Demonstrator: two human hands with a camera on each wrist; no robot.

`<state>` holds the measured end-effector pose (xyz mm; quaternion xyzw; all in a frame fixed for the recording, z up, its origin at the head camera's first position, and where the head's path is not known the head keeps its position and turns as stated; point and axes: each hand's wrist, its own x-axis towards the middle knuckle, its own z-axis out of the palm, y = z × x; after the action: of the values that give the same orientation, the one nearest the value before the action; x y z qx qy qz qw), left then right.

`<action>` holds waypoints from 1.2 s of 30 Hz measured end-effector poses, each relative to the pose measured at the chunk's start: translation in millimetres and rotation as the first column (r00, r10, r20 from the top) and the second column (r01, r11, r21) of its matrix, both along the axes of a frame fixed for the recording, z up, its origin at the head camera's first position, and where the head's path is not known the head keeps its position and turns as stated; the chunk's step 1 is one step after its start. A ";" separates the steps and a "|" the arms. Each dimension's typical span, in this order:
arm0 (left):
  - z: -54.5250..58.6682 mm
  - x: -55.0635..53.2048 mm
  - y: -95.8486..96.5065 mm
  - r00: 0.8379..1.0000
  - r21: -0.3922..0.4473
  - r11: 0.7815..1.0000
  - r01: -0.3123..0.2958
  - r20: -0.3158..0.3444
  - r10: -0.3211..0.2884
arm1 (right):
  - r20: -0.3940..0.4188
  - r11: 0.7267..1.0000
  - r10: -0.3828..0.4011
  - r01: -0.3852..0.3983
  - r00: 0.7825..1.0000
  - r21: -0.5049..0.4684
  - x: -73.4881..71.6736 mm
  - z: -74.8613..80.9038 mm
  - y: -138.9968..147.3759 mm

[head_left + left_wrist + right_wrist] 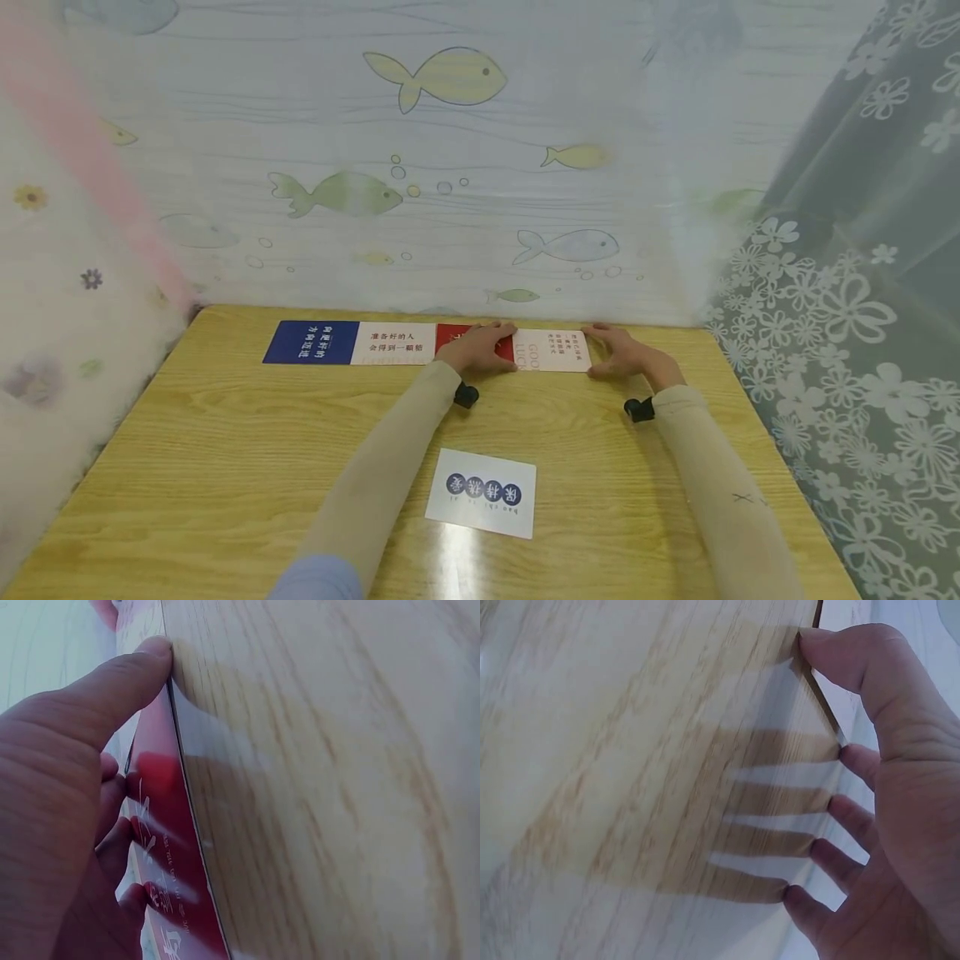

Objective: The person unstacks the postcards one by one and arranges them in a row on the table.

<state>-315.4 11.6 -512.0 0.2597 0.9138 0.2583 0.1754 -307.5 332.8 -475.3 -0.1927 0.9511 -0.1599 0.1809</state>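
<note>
A row of printed cards lies along the table's far edge. From the left come a blue card (337, 343), a white card with red lettering (393, 357), a red card (448, 332) and a white "GOOD LUCK" card (555, 360). My left hand (483, 346) reaches over the red card, covering part of it, and holds the left end of the "GOOD LUCK" card between thumb and fingers. At that card's right end, my right hand (622, 354) grips with thumb on the near corner and index finger on the far one. Its other fingertips (799, 900) touch the wood.
Nearer the body, between the forearms, a white card with blue circles (482, 512) lies on the wooden table (225, 467). A fish-patterned curtain (450, 250) hangs right behind the row. Flowered lace (862, 375) borders the right side. Each wrist wears a black camera.
</note>
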 end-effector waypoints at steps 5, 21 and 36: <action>-1.0 2.8 -1.5 0.999 0.017 1.000 0.004 -0.035 -0.004 | -0.026 0.999 0.002 -0.003 1.000 -0.043 5.7 -2.6 0.7; 18.3 51.6 -34.2 0.964 0.033 0.990 0.134 -0.235 -0.123 | -0.082 0.958 -0.047 0.022 0.996 -0.285 67.6 -14.3 -28.6; 9.9 201.2 -93.9 0.978 -0.087 0.992 0.093 -0.177 -0.107 | 0.007 0.962 0.206 -0.201 0.979 -0.187 212.6 -3.5 -64.1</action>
<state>-114.2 -82.4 -502.2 0.3209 0.9211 0.1886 0.1145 -94.8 268.7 -478.8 -0.3033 0.9047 -0.2310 0.1902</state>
